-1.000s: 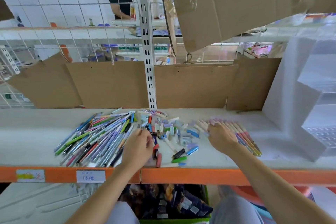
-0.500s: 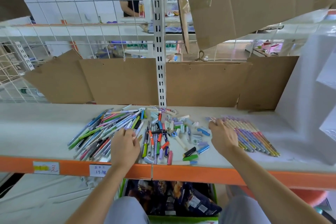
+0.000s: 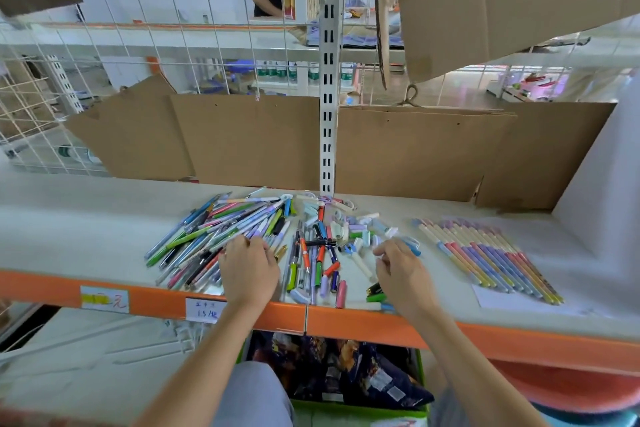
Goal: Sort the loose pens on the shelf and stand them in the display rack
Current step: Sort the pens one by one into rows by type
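While over the pen pile (image 3: 211, 239), left hand (image 3: 248, 272) fingers curl onto pens | right hand (image 3: 401, 274) fingers curled, grip unclear

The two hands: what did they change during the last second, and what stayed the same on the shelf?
The right hand left the neat row of pens and came to the small caps in the middle; whether it holds one is unclear. The left hand shifted left onto the big loose pile, fingers among the pens. The piles, the row and the cardboard stayed put.
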